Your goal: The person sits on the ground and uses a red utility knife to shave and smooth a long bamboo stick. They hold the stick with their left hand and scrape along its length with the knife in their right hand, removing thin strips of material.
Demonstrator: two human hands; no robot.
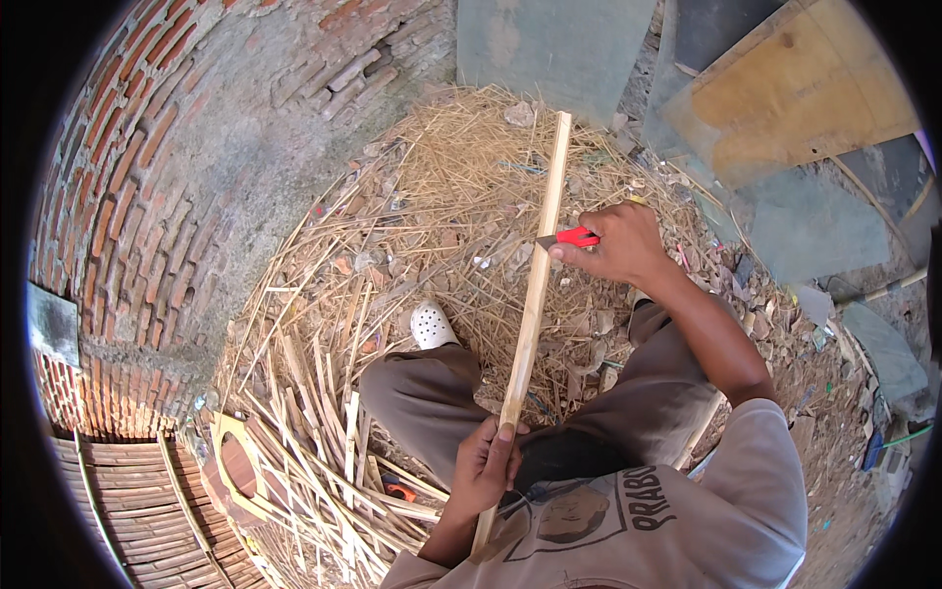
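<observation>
A long, pale strip of bamboo or wood (535, 294) slants from my lap up and away over the littered ground. My left hand (486, 459) is closed round its near part, close to my shirt. In my right hand (620, 243) is a red-handled utility knife (577, 238), gripped with the fingers wrapped round the handle. The knife's dark blade points left and lies at the strip's right edge, about midway along its far half. Whether the blade cuts into the strip, I cannot tell.
Many thin pale strips (339, 461) lie piled at my left, beside a yellow-rimmed board (235, 461). Straw and debris (461, 147) cover the ground ahead. A brick wall (147, 187) stands at left, a slatted bamboo panel (147, 501) below it. Flat sheets (805, 93) lean at far right.
</observation>
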